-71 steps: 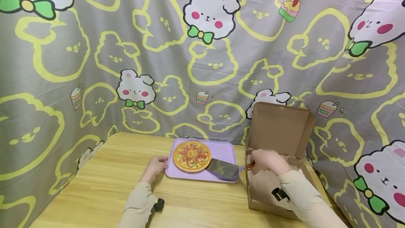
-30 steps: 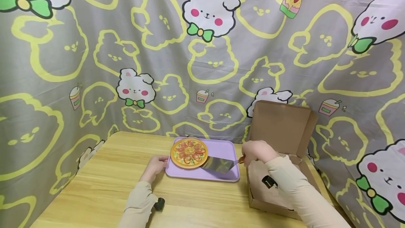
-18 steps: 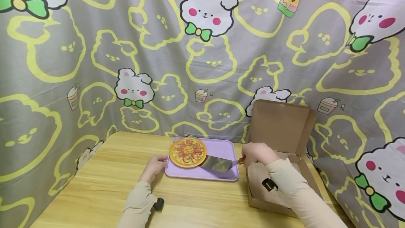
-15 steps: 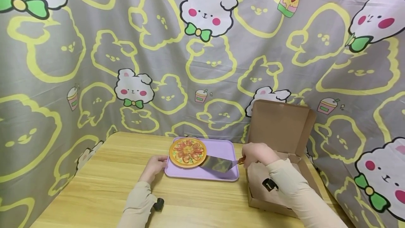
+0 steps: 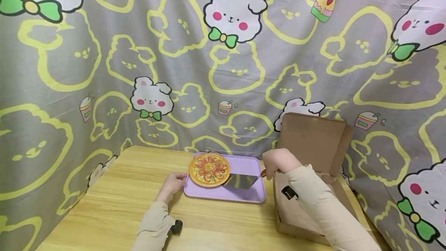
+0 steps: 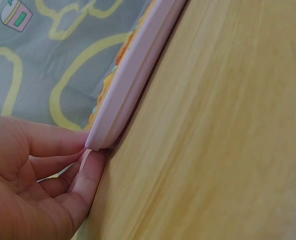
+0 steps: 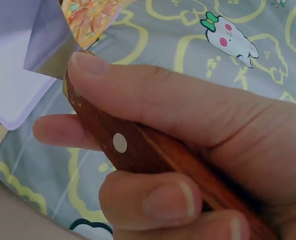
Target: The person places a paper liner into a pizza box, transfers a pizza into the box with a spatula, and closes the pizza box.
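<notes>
A round pizza (image 5: 209,170) lies at the left of a lilac tray (image 5: 209,193), its left edge overlapping the tray's rim in the head view. My left hand (image 5: 173,186) pinches the tray's left rim; in the left wrist view the thumb (image 6: 90,175) is under it and a finger is at its top. With my right hand (image 5: 280,162) I grip the brown wooden handle (image 7: 133,137) of a metal turner (image 5: 242,181). Its broad blade slopes down leftward over the tray, the front edge hidden at the pizza's right side. The index finger extends along the handle's far side.
An opened cardboard pizza box (image 5: 296,212) stands right of the tray, below my right forearm, its lid (image 5: 311,142) raised at the back. Everything rests on a wooden table (image 5: 115,200). A patterned curtain (image 5: 240,127) hangs right behind the table.
The turner has moved left and its handle has risen, with my right hand going up and left. The pizza has shifted slightly left on the tray. My left hand keeps its hold.
</notes>
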Tool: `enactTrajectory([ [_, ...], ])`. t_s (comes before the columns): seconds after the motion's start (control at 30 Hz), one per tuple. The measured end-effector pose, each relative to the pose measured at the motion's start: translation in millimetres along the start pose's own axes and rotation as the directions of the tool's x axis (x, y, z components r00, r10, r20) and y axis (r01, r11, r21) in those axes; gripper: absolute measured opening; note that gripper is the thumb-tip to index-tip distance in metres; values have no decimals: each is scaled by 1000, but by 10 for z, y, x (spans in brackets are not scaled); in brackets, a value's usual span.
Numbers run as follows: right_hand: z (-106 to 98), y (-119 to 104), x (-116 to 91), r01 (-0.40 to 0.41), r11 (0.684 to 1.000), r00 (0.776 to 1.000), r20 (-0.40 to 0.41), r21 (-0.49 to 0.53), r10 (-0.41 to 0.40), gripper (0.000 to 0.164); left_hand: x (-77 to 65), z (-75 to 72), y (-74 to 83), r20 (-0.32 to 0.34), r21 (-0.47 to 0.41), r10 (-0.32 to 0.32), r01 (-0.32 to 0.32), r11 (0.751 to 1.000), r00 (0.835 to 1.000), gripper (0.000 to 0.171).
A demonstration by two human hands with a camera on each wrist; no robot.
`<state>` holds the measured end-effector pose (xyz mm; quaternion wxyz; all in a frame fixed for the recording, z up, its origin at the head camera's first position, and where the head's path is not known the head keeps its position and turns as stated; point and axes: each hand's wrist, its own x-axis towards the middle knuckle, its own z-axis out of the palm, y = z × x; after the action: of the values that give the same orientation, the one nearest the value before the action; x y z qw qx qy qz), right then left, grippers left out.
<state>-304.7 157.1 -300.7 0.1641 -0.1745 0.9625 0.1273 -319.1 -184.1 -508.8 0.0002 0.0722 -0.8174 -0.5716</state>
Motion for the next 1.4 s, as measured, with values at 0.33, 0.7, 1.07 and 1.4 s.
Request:
enactTrajectory([
  [0.33,317,142,2,17,993,999,-46,121,-12,31,-23,10,20,3,-2,-7,7,1000,1000,43],
  [0.7,340,140,-66,-4,992,998,-59,126,12,26,-40,7,19,5,13,-6,6,1000,1000,42],
  [1.07,60,-41,-32,-62,998,998,5,4,61,34,-25,13,22,-2,14,-4,4,1000,1000,42],
  [1.4,322,-45,65,-12,998,997,-72,58,16,36,-11,-4,-13,-8,-2,-9,9,1000,1000,42],
])
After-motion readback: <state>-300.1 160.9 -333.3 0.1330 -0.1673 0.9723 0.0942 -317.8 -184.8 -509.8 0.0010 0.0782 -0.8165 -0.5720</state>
